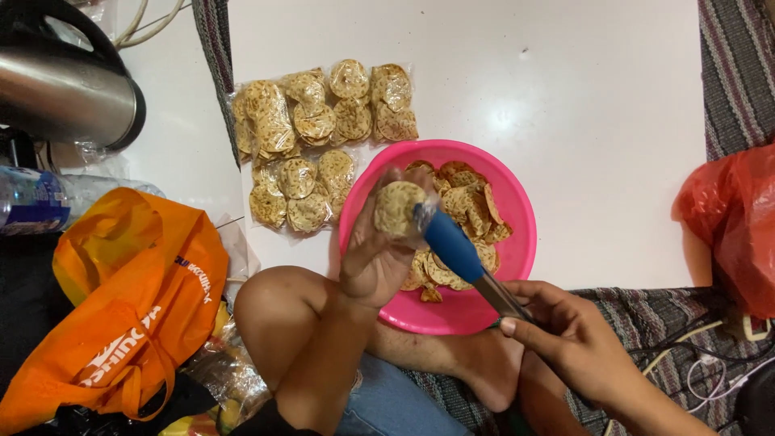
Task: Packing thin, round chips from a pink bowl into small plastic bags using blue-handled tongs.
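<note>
Evidently the left hand (373,260) fingers wrap a small clear bag of round crackers (397,207), held above the pink bowl (517,211) at the white table's (581,97) near edge. The right hand (565,335) is clenched on blue-tipped tongs (464,257), whose tips meet the bag's mouth. Keeping the bag upright and its mouth steady should prevent spills. Filled packets (323,137) lie beside the bowl.

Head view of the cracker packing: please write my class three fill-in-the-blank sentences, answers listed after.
1. The loose crackers lie in a ____ bowl.
2. The left hand holds a small stack of ____.
3. The right hand holds tongs with ____ tips.
Answers: pink; crackers; blue.
</note>
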